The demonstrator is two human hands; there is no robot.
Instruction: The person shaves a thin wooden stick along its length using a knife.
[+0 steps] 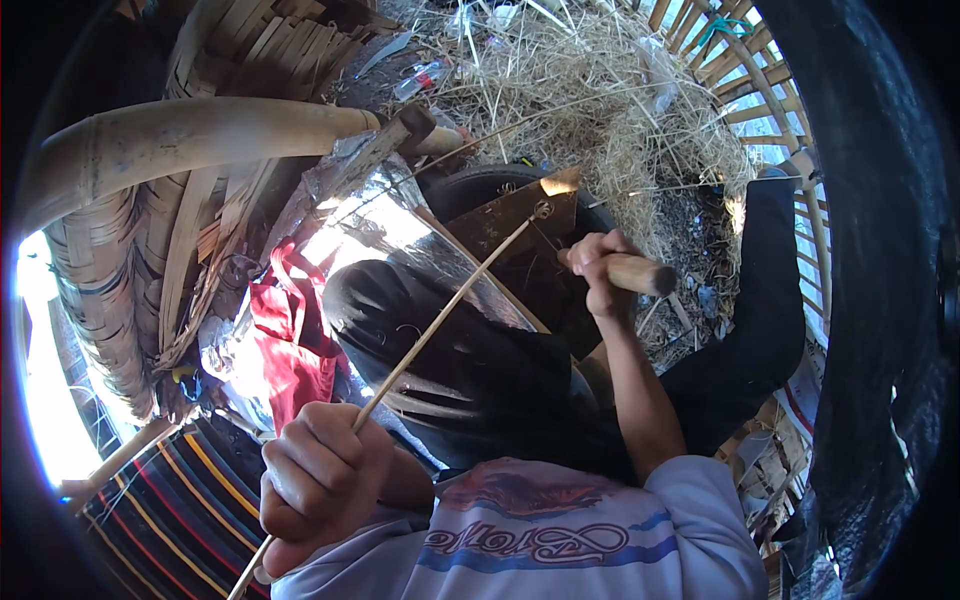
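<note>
My left hand is closed around a thin bamboo strip, which runs diagonally up to the right. My right hand grips the round wooden handle of a broad, rusty-brown knife blade. The strip's far end meets the blade near its edge. Both hands work above my lap, which is covered in black cloth. My right leg in dark trousers stretches away to the right.
A thick bamboo pole crosses the upper left over woven bamboo baskets. A heap of dry straw lies ahead. A red cloth, a striped fabric and a woven bamboo wall surround me.
</note>
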